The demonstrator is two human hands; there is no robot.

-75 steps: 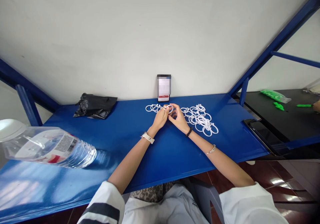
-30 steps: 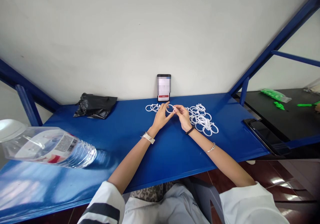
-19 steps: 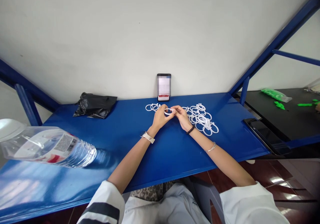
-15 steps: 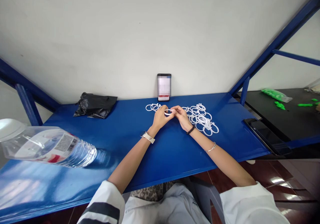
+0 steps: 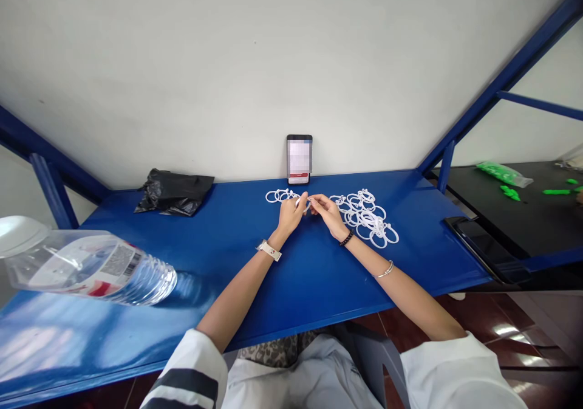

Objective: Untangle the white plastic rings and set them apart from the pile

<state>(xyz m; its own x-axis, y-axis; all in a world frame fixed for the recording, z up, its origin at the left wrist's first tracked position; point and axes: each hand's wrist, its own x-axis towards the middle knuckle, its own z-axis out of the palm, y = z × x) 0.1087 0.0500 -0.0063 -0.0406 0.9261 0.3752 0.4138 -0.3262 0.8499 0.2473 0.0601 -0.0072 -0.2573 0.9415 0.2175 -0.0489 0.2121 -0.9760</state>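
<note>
My left hand (image 5: 290, 214) and my right hand (image 5: 328, 214) meet over the blue table (image 5: 255, 263), fingertips pinched together on one white plastic ring (image 5: 304, 202). Most of that ring is hidden by my fingers. A short chain of joined white rings (image 5: 279, 196) lies just left of my left hand. A loose pile of white rings (image 5: 368, 219) lies to the right of my right hand. I wear a watch on the left wrist and bracelets on the right.
A phone (image 5: 299, 158) leans upright against the wall behind my hands. A crumpled black bag (image 5: 173, 192) lies at the back left. A clear water bottle (image 5: 91, 268) lies on its side at the near left. A dark tablet (image 5: 478, 244) rests at the table's right edge.
The ring was held up open between both hands a second ago; now my fingers have closed in on it and lowered it toward the chain of rings.
</note>
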